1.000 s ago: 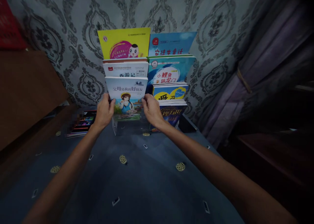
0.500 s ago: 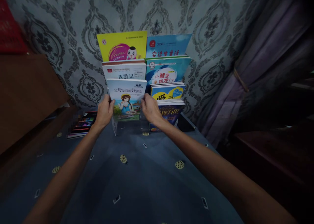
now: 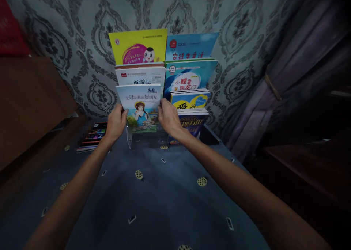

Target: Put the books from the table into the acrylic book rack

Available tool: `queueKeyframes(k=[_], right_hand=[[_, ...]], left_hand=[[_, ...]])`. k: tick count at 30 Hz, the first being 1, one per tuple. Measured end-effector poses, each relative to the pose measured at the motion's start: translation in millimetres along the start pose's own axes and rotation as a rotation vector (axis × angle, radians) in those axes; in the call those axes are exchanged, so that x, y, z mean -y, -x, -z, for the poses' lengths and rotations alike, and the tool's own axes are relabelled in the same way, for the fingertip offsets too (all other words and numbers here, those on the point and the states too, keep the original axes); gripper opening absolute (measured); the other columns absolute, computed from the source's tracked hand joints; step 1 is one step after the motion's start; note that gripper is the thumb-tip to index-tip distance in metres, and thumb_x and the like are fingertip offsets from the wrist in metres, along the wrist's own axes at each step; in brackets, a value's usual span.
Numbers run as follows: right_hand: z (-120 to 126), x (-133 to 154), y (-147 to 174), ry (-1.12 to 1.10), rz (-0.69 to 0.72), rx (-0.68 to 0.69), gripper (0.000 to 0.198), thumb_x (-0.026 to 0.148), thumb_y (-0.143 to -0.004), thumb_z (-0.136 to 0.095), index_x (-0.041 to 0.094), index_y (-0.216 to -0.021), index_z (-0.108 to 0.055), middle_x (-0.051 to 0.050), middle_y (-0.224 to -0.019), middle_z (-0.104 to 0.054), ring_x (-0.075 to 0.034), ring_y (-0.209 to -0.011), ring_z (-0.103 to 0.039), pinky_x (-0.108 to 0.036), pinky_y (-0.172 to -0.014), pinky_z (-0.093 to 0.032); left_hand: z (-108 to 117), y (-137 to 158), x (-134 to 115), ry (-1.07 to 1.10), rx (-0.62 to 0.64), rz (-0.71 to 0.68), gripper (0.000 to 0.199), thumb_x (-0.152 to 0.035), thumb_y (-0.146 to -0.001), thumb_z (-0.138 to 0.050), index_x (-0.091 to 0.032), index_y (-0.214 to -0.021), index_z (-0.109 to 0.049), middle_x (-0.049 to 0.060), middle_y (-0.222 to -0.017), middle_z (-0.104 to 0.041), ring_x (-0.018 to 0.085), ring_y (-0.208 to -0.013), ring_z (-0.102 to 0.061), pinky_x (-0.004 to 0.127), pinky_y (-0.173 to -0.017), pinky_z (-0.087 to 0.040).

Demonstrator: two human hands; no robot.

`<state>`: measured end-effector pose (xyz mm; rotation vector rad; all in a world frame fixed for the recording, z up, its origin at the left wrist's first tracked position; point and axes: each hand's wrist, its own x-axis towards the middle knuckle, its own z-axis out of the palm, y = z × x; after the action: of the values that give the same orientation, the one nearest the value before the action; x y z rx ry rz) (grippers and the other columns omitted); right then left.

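Between my hands is a picture-covered book (image 3: 141,113) with a girl in a yellow hat on its front. My left hand (image 3: 116,122) is closed on its left edge, and my right hand (image 3: 169,117) pinches its right edge. The book tilts slightly and stands in the lower left part of a clear acrylic rack (image 3: 129,137). Behind it rise a white book (image 3: 139,74) and a yellow book (image 3: 137,41). To the right are a light blue book (image 3: 192,43), a teal book (image 3: 201,69), yellow-and-blue books (image 3: 192,101) and dark purple books (image 3: 196,124).
A stack of dark books (image 3: 94,136) lies left of the rack on the blue patterned cloth (image 3: 164,199). A brown box (image 3: 33,107) stands at the left. Patterned wallpaper (image 3: 109,8) is behind, and a tied purple curtain (image 3: 265,96) hangs at right.
The girl-covered book has tilted and shifted slightly left against the books behind it. Both hands stay on its edges. The whole view has moved a little.
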<state>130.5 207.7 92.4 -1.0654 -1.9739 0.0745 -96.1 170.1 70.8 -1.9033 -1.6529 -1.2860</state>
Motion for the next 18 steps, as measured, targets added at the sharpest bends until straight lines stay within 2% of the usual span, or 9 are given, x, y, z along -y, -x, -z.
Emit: queueKeyframes(k=[4, 7, 10, 14, 18], right_hand=[[2.5, 0.2, 2.0, 0.042, -0.072, 0.065, 0.023, 0.013, -0.093, -0.037, 0.014, -0.106, -0.056, -0.016, -0.097, -0.068, -0.026, -0.085, -0.061, -0.038, -0.077, -0.046], [3.8, -0.7, 3.1, 0.055, -0.138, 0.122, 0.023, 0.012, -0.093, -0.039, 0.013, -0.108, -0.056, -0.016, -0.090, -0.070, -0.027, -0.081, -0.062, -0.037, -0.073, -0.045], [3.6, -2.3, 3.6, 0.062, -0.171, 0.143, 0.022, 0.012, -0.092, -0.041, 0.013, -0.108, -0.056, -0.016, -0.087, -0.071, -0.028, -0.079, -0.063, -0.037, -0.071, -0.046], [4.6, 0.5, 4.8, 0.075, -0.191, 0.148, 0.022, 0.009, -0.090, -0.044, 0.015, -0.108, -0.055, -0.017, -0.088, -0.072, -0.030, -0.079, -0.066, -0.039, -0.072, -0.048], [7.6, 8.0, 9.2, 0.074, -0.224, 0.206, 0.021, 0.015, -0.092, -0.044, 0.013, -0.112, -0.051, -0.022, -0.095, -0.072, -0.033, -0.084, -0.068, -0.041, -0.075, -0.049]], left_hand=[[0.9, -0.2, -6.9, -0.067, -0.006, -0.023, 0.012, -0.029, -0.095, -0.045, -0.021, -0.087, -0.049, 0.008, -0.091, -0.060, 0.025, -0.092, -0.061, 0.038, -0.087, -0.050], [-0.1, 1.8, -10.4, -0.065, -0.010, 0.002, 0.010, -0.027, -0.093, -0.047, -0.020, -0.098, -0.052, 0.010, -0.099, -0.060, 0.026, -0.097, -0.061, 0.040, -0.090, -0.049], [-0.9, 4.6, -11.8, -0.037, -0.034, 0.032, 0.026, -0.027, -0.091, -0.051, -0.019, -0.115, -0.049, 0.012, -0.108, -0.061, 0.027, -0.101, -0.063, 0.041, -0.093, -0.050], [-1.9, 6.7, -12.1, -0.010, -0.004, 0.112, 0.045, -0.029, -0.091, -0.053, -0.015, -0.131, -0.041, 0.014, -0.107, -0.065, 0.030, -0.100, -0.067, 0.043, -0.090, -0.052], [-1.7, 6.9, -12.4, -0.041, 0.048, 0.135, 0.040, -0.030, -0.091, -0.050, -0.014, -0.127, -0.046, 0.016, -0.108, -0.068, 0.032, -0.100, -0.068, 0.045, -0.090, -0.052]])
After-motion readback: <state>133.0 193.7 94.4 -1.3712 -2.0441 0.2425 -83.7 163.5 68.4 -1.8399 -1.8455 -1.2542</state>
